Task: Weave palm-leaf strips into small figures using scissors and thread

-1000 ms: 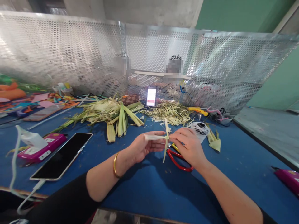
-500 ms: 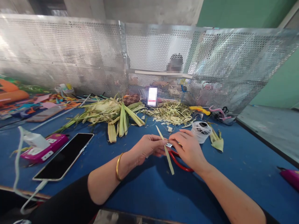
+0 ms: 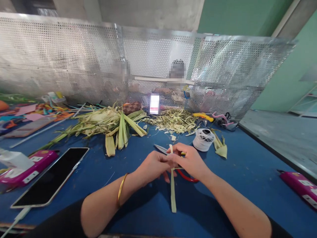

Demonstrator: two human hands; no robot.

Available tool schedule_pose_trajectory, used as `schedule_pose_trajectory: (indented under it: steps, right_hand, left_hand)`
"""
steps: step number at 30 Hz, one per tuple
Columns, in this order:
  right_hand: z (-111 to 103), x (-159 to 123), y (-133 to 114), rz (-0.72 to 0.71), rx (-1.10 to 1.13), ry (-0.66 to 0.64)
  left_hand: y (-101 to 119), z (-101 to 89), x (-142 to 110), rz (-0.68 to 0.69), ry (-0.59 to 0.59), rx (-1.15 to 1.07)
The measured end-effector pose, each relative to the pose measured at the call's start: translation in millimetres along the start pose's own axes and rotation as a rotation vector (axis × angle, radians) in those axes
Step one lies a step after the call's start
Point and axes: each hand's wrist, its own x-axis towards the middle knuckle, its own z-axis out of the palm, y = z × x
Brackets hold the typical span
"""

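Observation:
My left hand (image 3: 156, 167), with a gold bangle at the wrist, is closed in a pinch on a pale corn husk strip (image 3: 173, 195). The strip hangs almost straight down toward me, and its short upper end sticks up between the hands. My right hand (image 3: 192, 162) meets the left one and pinches the same strip, hiding the part between the fingers. A thin piece juts sideways near the pinch; I cannot tell whether it is attached. Under the hands lies a pair of scissors with red handles (image 3: 189, 177), its blades pointing away to the left.
A white thread spool (image 3: 203, 139) stands beyond my right hand, by a folded husk (image 3: 221, 148). Further back lie a husk pile (image 3: 101, 120) and shredded husk (image 3: 174, 120) before a perforated metal screen (image 3: 158, 46). A phone (image 3: 53, 177) and purple power strips (image 3: 299, 185) flank me.
The husk strip has swung from a slant to nearly vertical and hangs lower. My hands have come closer together. More of the scissors' blades shows now. The view has turned slightly right.

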Motion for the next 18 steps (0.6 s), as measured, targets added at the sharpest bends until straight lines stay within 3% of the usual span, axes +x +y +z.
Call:
schedule_pose_trajectory:
  steps: [2, 5, 9, 14, 18]
  right_hand:
    - [1.6, 0.0, 0.0, 0.067, 0.132, -0.017]
    - [0.6, -0.9, -0.1, 0.052, 0.122, 0.097]
    - [-0.7, -5.4, -1.9, -0.108, -0.126, 0.228]
    - [5.0, -9.2, -1.1, -0.386, -0.381, 0.319]
    - [8.5, -9.5, 1.0, -0.408, -0.455, 0.417]
  left_hand:
    - [-1.0, 1.6, 0.2, -0.021, -0.032, 0.03]
    - [-1.9, -0.3, 2.4, -0.065, 0.013, -0.01]
    - [-3.2, -5.5, 6.1, -0.093, 0.127, -0.232]
    - [-2.6, -6.5, 5.4, -0.12, 0.166, -0.468]
    - [-1.9, -5.4, 3.7, -0.107, 0.169, -0.552]
